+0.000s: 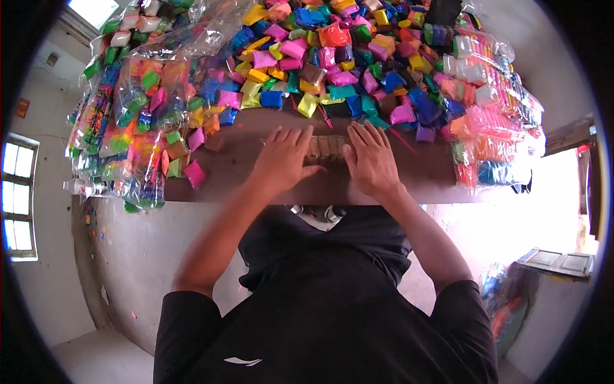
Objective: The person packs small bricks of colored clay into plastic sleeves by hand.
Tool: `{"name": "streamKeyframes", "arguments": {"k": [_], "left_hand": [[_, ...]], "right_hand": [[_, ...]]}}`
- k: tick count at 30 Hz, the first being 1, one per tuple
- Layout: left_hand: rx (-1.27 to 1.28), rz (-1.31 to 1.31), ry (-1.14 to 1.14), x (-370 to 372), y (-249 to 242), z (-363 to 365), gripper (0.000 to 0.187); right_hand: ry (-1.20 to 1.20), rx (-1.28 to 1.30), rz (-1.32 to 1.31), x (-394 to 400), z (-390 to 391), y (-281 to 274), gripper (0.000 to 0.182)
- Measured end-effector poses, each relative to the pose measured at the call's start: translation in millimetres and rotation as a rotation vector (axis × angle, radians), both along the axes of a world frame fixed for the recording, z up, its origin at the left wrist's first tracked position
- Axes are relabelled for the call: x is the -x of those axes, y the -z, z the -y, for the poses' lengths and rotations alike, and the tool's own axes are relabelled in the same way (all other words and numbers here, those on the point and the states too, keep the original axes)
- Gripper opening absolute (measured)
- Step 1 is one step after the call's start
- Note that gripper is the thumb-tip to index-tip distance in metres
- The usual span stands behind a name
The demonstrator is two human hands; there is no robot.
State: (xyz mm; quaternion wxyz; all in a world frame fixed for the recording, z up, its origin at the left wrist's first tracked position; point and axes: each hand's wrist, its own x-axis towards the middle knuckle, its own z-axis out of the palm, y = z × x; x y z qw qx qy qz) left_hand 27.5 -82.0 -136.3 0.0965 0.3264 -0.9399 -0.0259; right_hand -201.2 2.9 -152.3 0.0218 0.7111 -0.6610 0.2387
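My left hand [281, 159] lay flat on the brown table [422, 176], palm down, fingers spread a little and pointing away from me toward the heap of packets. My right hand [371, 159] lay the same way just beside it, fingers together and stretched forward. Neither hand was closed on anything; both were open and pressing down. Between them sat a short row of brown blocks [326, 148], and the inner edge of each hand touched one end of that row. The row's long axis ran from side to side across the table, from my left hand to my right, parallel to the table's near edge. The blocks stood side by side in it, each narrow piece pointing away from me. How many blocks there were I could not tell, since my thumbs and fingers hid the ends

Beyond my fingertips was a big heap of small packets [332, 57] in pink, yellow, blue, green and orange, loosely piled and covering the far part of the table. One pink packet [194, 173] lay apart near the table's left edge, well away from my left hand. Along the left side stood clear plastic bags [137, 121] stuffed with more coloured pieces, and on the right side lay further clear bags [492, 121] holding pink and orange ones. A thin red stick [325, 116] lay by the heap, just beyond the row of blocks
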Motion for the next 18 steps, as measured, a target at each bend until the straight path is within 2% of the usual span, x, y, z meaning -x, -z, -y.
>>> {"name": "streamKeyframes", "arguments": {"k": [3, 11, 16, 18], "left_hand": [[0.074, -0.129, 0.075, 17.3, 11.9, -10.0, 0.073], [0.039, -0.131, 0.094, 9.1, 22.3, -0.4, 0.069], [0.051, -0.166, -0.024, -16.4, 29.2, -0.6, 0.076], [0.06, -0.11, -0.044, -15.4, 23.2, -2.3, 0.077]], "right_hand": [[-0.041, 0.091, -0.023, -12.8, -0.3, -3.3, 0.047], [-0.072, -0.025, -0.027, -14.5, -0.1, -2.4, 0.051], [-0.018, -0.089, -0.049, 9.9, -13.8, 6.5, 0.061], [-0.003, -0.063, 0.05, 18.1, -20.2, 15.1, 0.068]]}}
